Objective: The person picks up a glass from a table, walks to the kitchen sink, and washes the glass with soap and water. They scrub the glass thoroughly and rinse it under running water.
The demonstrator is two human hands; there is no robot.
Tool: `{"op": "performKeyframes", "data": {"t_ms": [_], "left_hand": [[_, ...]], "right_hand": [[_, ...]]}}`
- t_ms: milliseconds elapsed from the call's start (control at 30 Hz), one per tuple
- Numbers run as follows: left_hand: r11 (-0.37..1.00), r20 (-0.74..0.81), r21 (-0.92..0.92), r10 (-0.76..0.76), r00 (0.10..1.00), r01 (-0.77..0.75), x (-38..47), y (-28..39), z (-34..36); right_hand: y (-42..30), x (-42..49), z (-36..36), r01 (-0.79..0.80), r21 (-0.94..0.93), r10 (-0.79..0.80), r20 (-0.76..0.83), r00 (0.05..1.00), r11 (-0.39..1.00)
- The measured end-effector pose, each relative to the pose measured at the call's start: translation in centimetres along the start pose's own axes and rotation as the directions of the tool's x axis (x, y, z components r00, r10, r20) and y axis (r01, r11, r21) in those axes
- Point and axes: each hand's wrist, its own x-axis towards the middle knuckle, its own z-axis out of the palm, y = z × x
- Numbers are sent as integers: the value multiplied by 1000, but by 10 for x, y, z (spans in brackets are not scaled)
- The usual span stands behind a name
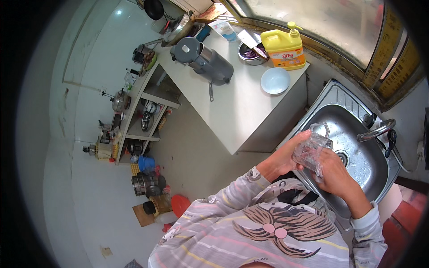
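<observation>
Both my hands are over the near-left edge of a stainless steel sink (365, 171). Between them is a clear, faceted vessel (306, 150), with an angular loop like a handle at its far end. Whether it is glass or plastic I cannot tell. My left hand (285, 154) grips its left side, thumb on top. On the other side, my right hand (336, 172) closes around the vessel's near end, its fingers partly hidden. Clear, crumpled-looking material shows by the right fingers. Water drops dot the basin, and the drain (342, 157) is partly behind my right hand.
A curved faucet (377, 130) reaches over the basin from the right. On the white counter (228, 117) stand a pale blue bowl (275, 81), a yellow detergent jug (285, 50), a cleaver (251, 42) across a pot, and a grey appliance (204, 60). Shelves (137, 130) line the left wall.
</observation>
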Motion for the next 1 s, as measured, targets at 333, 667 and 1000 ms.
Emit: {"op": "performKeyframes", "data": {"t_ms": [333,667,1000], "left_hand": [[637,81,428,679,730,-641,6,-11,11],[943,-112,-37,325,939,-331,-2,9,28],[917,-103,150,386,917,-369,1,13,27]], "right_hand": [[-21,8,18,-38,999,613,10,790,33],[-9,2,8,-82,131,95,-98,991,988],[-6,1,16,-191,529,265,-68,962,827]]}}
